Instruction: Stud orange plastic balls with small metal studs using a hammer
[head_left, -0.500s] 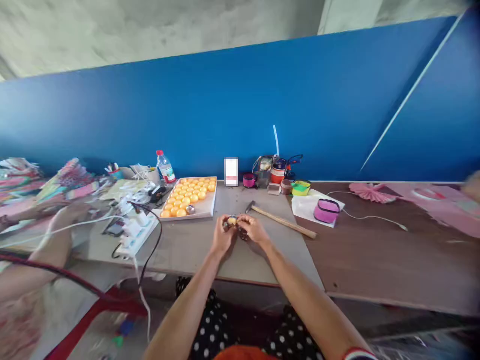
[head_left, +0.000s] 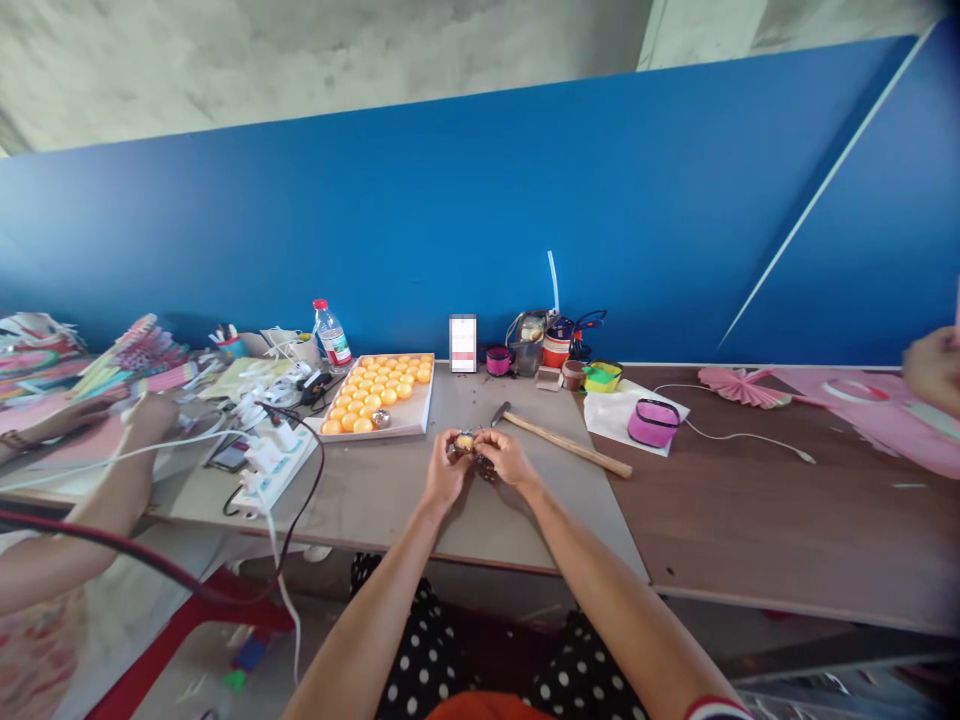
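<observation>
The left fingers (head_left: 448, 441) and right fingers (head_left: 489, 438) pinch narrowly on a small yellowish piece (head_left: 465, 441). A hammer (head_left: 566, 442) lies just beyond the right fingers.

- Setting: a light handwork workshop, with people side by side along a long bench (head_left: 352, 505).
- Workers: left hand (head_left: 445, 474) and right hand (head_left: 510, 459) on a small object (head_left: 465, 441); a co-worker's forearm (head_left: 112, 505) to the left, another's hand (head_left: 934, 370) at the right edge.
- Equipment: a wooden-handled hammer (head_left: 568, 443); a power strip (head_left: 295, 465) with several plugs.
- Materials: orange balls (head_left: 373, 401) in a shallow box (head_left: 430, 408); a pleated pink piece (head_left: 742, 388).
- Enclosure: a blue partition (head_left: 450, 220), with a bare grey wall (head_left: 300, 60) above.
</observation>
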